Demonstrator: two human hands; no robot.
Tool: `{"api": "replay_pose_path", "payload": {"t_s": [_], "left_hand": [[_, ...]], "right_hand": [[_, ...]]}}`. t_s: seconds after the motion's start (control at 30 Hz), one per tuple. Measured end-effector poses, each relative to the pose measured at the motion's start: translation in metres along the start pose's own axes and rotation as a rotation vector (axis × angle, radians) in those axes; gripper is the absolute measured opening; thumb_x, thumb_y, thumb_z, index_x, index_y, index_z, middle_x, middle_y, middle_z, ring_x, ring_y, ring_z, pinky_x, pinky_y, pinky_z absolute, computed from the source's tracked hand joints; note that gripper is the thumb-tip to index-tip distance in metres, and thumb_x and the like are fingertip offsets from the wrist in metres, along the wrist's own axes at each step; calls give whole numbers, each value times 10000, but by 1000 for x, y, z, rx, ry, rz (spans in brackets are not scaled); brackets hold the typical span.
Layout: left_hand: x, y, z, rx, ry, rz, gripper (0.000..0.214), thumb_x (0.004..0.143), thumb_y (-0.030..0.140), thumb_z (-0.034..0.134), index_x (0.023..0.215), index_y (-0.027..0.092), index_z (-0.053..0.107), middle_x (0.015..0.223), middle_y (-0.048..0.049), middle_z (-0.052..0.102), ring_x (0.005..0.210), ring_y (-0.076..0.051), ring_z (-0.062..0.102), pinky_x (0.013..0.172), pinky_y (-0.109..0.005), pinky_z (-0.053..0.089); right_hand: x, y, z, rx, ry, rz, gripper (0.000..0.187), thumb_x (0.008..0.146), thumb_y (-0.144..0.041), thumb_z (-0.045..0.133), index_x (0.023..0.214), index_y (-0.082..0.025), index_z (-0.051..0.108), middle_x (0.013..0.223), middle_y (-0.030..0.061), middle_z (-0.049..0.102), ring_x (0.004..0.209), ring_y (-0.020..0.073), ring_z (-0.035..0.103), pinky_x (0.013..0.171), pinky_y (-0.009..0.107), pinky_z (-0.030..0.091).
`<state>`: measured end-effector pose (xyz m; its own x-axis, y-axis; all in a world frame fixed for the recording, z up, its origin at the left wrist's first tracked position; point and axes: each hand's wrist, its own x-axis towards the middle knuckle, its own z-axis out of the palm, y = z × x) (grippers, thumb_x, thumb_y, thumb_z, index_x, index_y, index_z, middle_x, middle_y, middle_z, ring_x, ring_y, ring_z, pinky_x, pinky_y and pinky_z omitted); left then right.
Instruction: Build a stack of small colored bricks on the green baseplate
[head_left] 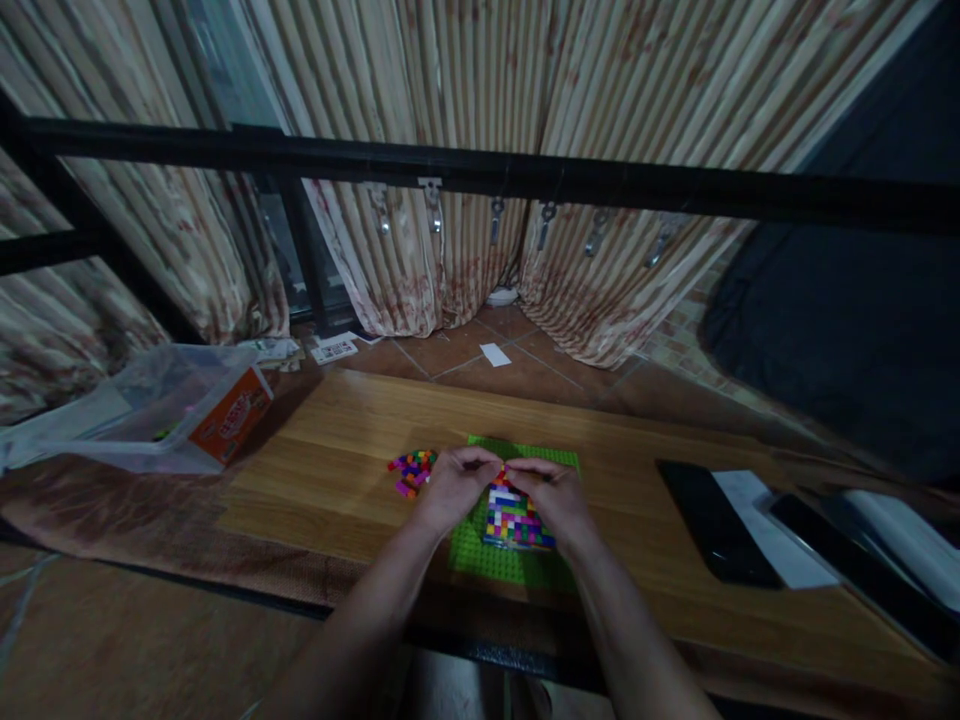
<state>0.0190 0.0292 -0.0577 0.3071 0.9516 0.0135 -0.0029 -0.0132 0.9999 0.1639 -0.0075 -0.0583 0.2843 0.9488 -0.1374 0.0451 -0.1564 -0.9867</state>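
Observation:
A green studded baseplate (pixel 469 555) lies on the wooden board, with a block of many-coloured toy bricks (pixel 512 515) built up on it. Above the far end of that block, my left hand (pixel 455 487) and my right hand (pixel 553 492) meet with their fingertips pinched together. Between them shows a small red and yellow toy brick (pixel 502 468); whether it is one piece or two is too small to tell. Just left of my left hand lies a pile of loose bricks (pixel 411 472), partly behind it. My right hand covers part of the built block's right side.
A clear plastic box (pixel 161 440) with an orange label stands left of the wooden board (pixel 315 450). To the right lie a black flat object (pixel 712 525), white paper (pixel 772 530) and a dark phone-like slab (pixel 847 560). A black bar with hanging clips crosses beyond, before curtains.

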Motion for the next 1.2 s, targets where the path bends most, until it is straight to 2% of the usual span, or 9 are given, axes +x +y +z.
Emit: {"api": "replay_pose_path", "payload": {"t_s": [0.13, 0.23, 0.3, 0.43, 0.53, 0.67, 0.87, 1.0, 1.2], "left_hand": [[-2, 3, -7, 29, -30, -1, 240, 763, 353, 643, 850, 153, 744, 799, -37, 713, 692, -131, 601, 667, -240, 476], [0, 6, -22, 33, 44, -60, 350, 806, 406, 585, 977, 133, 719, 835, -64, 708, 668, -127, 602, 636, -234, 478], [4, 7, -37, 89, 123, -63, 361, 822, 403, 556, 991, 124, 709, 821, -72, 705, 667, -137, 615, 635, -240, 484], [8, 9, -66, 521, 217, 25, 256, 818, 233, 516, 945, 149, 722, 890, -78, 720, 795, -181, 654, 750, -278, 495], [6, 11, -77, 821, 157, 37, 307, 773, 112, 482, 959, 154, 723, 980, -90, 716, 880, -192, 653, 814, -288, 490], [3, 14, -79, 1023, 20, 78, 326, 730, 80, 500, 941, 178, 729, 991, -76, 715, 936, -203, 633, 873, -299, 474], [0, 15, -75, 1162, -71, 132, 259, 693, 85, 529, 817, 194, 730, 906, -71, 705, 929, -212, 612, 878, -305, 453], [-3, 13, -71, 1204, -53, 122, 166, 691, 128, 556, 728, 187, 707, 849, -71, 686, 873, -212, 611, 882, -323, 442], [-2, 8, -68, 1222, -29, 81, 194, 694, 89, 529, 750, 174, 693, 876, -83, 675, 896, -216, 606, 835, -308, 455]], "right_hand": [[-3, 1, -3, 19, -41, -9, 264, 626, -385, 756, 845, -239, 767, 819, 29, 759, 760, 209, 677, 751, 345, 500], [-7, -3, -7, 55, -21, -20, 334, 625, -406, 761, 916, -241, 755, 913, 40, 756, 840, 225, 675, 793, 364, 493], [-8, -6, -12, 70, 30, -39, 349, 621, -418, 761, 921, -240, 752, 945, 47, 751, 884, 239, 668, 826, 383, 482], [-7, -9, -22, 27, 103, -72, 306, 625, -430, 751, 867, -242, 759, 940, 54, 752, 931, 259, 658, 874, 411, 460], [-7, -10, -25, -1, 114, -70, 277, 621, -425, 747, 826, -239, 761, 911, 54, 756, 914, 261, 661, 859, 407, 462], [-8, -13, -23, -9, 93, -40, 291, 616, -442, 738, 817, -233, 759, 855, 53, 759, 844, 255, 667, 799, 393, 475], [-8, -14, -24, -53, 92, -54, 285, 631, -449, 732, 812, -230, 758, 857, 54, 758, 839, 252, 666, 789, 382, 473], [-8, -14, -25, -65, 80, -61, 285, 643, -450, 722, 820, -230, 757, 874, 57, 759, 854, 255, 665, 804, 388, 470], [-9, -16, -22, -66, 93, -51, 289, 639, -443, 718, 819, -221, 757, 870, 62, 758, 862, 259, 668, 821, 396, 470]]}}
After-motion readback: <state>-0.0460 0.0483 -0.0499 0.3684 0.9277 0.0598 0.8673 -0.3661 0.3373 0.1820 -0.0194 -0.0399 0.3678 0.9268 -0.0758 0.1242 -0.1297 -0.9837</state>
